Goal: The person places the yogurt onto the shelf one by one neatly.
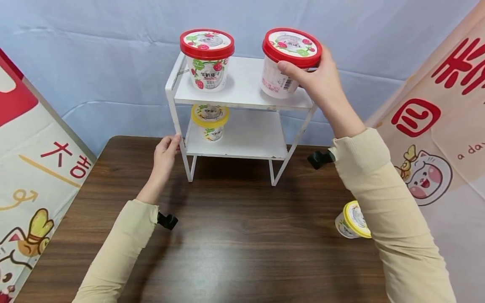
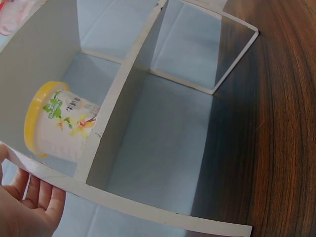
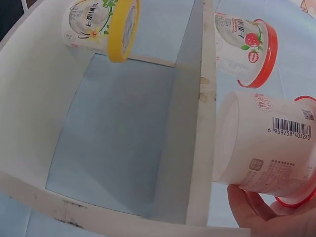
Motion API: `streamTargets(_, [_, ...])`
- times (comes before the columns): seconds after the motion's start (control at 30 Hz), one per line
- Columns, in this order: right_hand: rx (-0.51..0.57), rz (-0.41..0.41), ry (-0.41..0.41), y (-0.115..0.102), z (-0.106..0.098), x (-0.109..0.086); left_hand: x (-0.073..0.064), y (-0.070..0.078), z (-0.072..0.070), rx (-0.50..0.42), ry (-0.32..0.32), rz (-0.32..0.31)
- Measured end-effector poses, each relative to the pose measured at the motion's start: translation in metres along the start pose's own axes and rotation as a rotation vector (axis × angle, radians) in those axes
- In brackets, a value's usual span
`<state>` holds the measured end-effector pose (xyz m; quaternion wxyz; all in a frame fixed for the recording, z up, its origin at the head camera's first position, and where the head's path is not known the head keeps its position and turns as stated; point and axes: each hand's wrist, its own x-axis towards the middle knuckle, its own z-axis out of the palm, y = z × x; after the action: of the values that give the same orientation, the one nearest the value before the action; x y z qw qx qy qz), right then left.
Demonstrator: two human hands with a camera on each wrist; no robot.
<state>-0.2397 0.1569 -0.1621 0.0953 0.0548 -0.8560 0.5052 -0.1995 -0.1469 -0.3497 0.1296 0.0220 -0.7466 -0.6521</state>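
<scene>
At the right end of the white two-tier rack (image 1: 242, 152), my right hand (image 1: 326, 86) grips a red-lidded tub (image 1: 278, 80) around its lid and side. Its base is at the top shelf; whether it bears fully on it I cannot tell. Barcode and printing on this tub (image 3: 276, 143) face the right wrist view. Another red-lidded strawberry tub (image 1: 208, 71) stands upright on the top shelf's left end. My left hand (image 1: 163, 155) holds the rack's left upright between thumb and fingers. On the lower shelf, toward the left, sits a yellow-lidded tub (image 1: 210, 122).
A second yellow-lidded tub (image 1: 350, 221) lies tilted on the dark wooden table (image 1: 242, 235) at the right, partly behind my right sleeve. Printed boards (image 1: 435, 118) stand at both sides, and a pale blue cloth (image 1: 125, 63) hangs behind the rack.
</scene>
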Motion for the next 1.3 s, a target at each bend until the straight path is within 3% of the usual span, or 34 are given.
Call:
streamTargets(0.2, [-0.021, 0.026, 0.008, 0.002, 0.006, 0.008, 0.0, 0.0, 0.0, -0.005, 0.003, 0.003])
streamTargets(0.5, [-0.039, 0.071, 0.01, 0.002, 0.013, 0.017, 0.014, -0.026, -0.001, -0.017, 0.018, 0.014])
streamTargets(0.83, [-0.131, 0.139, 0.002, 0.0, 0.019, 0.025, 0.015, -0.026, -0.002, -0.032, 0.017, -0.012])
streamTargets(1.13, [-0.175, 0.179, -0.024, -0.001, 0.018, 0.028, 0.013, -0.027, -0.001, -0.031, 0.026, 0.03])
streamTargets(1.3, [-0.194, 0.19, -0.039, -0.002, 0.018, 0.027, 0.011, -0.019, -0.001, -0.039, 0.012, -0.002])
